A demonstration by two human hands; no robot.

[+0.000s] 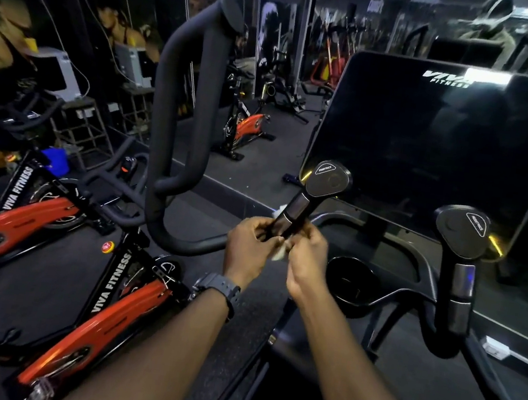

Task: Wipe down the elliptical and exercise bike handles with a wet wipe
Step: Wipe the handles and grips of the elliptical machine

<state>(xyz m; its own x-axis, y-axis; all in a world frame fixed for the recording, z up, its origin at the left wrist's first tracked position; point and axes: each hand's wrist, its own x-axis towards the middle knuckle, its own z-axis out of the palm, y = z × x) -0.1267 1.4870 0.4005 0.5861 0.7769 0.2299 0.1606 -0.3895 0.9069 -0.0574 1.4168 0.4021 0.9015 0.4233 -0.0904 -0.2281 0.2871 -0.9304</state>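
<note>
Both hands close around the elliptical's left inner handle [295, 209], near the centre: left hand [248, 248] curls round the grip, right hand [307, 259] pinches the white wet wipe [280, 254] against it. Orange exercise bikes [98, 322] stand left.

dark rubber floor [44, 275] carries two red exercise bikes [114, 307] side by side; far surface indistinct, possibly mirrored.

Wet wipe [279, 252] mostly hidden between hands; lower handle [291, 212] covered; far reflections blurred.
</note>
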